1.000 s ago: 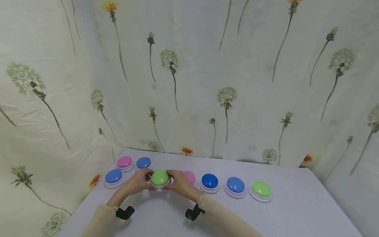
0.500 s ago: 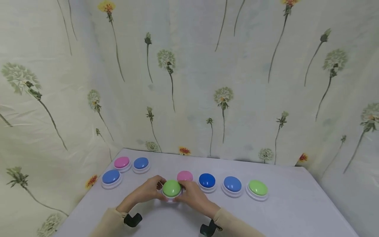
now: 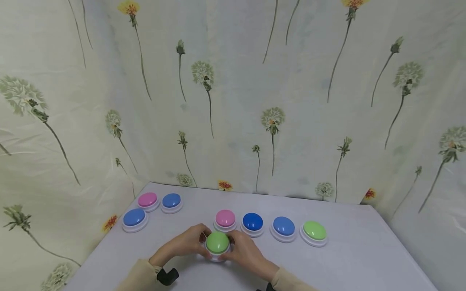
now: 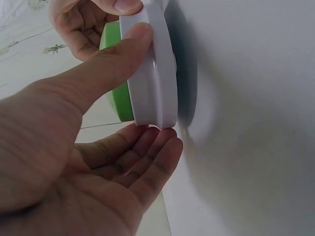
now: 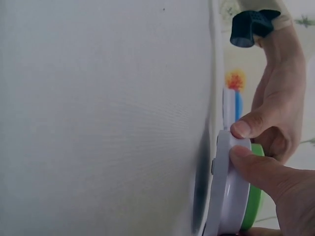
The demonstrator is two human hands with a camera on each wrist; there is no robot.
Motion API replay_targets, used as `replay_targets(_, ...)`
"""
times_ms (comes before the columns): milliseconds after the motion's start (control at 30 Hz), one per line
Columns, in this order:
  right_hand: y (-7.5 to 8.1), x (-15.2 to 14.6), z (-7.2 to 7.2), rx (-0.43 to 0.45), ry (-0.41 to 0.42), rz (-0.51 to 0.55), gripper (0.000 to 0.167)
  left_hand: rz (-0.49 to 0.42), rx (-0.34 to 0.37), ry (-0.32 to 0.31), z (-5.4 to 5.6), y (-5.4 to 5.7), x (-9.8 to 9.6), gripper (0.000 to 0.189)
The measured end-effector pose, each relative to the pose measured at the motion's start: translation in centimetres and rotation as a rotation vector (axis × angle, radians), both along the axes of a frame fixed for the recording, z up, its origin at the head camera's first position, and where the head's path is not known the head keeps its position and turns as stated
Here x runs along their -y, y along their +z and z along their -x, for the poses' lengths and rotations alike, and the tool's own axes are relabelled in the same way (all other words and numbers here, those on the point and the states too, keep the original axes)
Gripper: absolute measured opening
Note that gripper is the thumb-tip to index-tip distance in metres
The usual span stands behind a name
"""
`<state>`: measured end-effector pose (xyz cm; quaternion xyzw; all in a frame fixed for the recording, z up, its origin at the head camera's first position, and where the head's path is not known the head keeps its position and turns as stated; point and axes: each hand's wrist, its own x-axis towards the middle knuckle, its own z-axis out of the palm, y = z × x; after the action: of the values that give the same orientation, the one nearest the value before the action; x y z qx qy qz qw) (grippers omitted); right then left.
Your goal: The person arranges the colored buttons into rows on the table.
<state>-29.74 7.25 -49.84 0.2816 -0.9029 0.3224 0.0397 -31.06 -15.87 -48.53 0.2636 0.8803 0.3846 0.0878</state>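
A green push button [image 3: 217, 242] with a white base is between my two hands near the front of the table. My left hand [image 3: 191, 242] grips its left side, and my right hand [image 3: 247, 251] grips the right side. In the left wrist view, the left thumb lies along the white base [image 4: 152, 73] while the other fingers reach round below. The right wrist view shows both thumbs on the base [image 5: 231, 182]. A shadow gap separates the base from the table, so the button looks slightly raised. Just behind it sits a pink button [image 3: 225, 218].
Right of the pink button stand a dark blue button [image 3: 253, 222], a lighter blue one [image 3: 284, 226] and another green one [image 3: 314, 230]. Another pink button [image 3: 147, 199] and two blue buttons [image 3: 134, 217] are at the left. A floral curtain [image 3: 233, 101] backs the white table [image 3: 364, 250].
Both hands have carried the green button right and toward the front edge, away from the blue button at the back left. The pink button behind it has come into fuller view.
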Motion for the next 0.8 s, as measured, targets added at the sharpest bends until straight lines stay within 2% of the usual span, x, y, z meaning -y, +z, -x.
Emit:
replay_targets(167, -0.3, 0.1, -0.4, 0.009, -0.015, 0.005, 0.064, 0.021, 0.021, -0.004, -0.1, -0.1, 0.1, 0.059)
replay_targets(400, -0.8, 0.3, -0.9, -0.044, -0.039, 0.001, 0.062, 0.043, 0.047, -0.005, -0.4, 0.0, 0.0, 0.059)
replay_targets(567, -1.0, 0.4, -1.0, -0.058, -0.047, 0.008, 0.062, 0.056, 0.034, -0.008, -0.5, 0.1, -0.2, 0.059)
replay_targets(800, -1.0, 0.2, -1.2, -0.034, -0.042, 0.016, 0.063, 0.073, 0.021, -0.019, -0.5, 0.1, -0.2, 0.061)
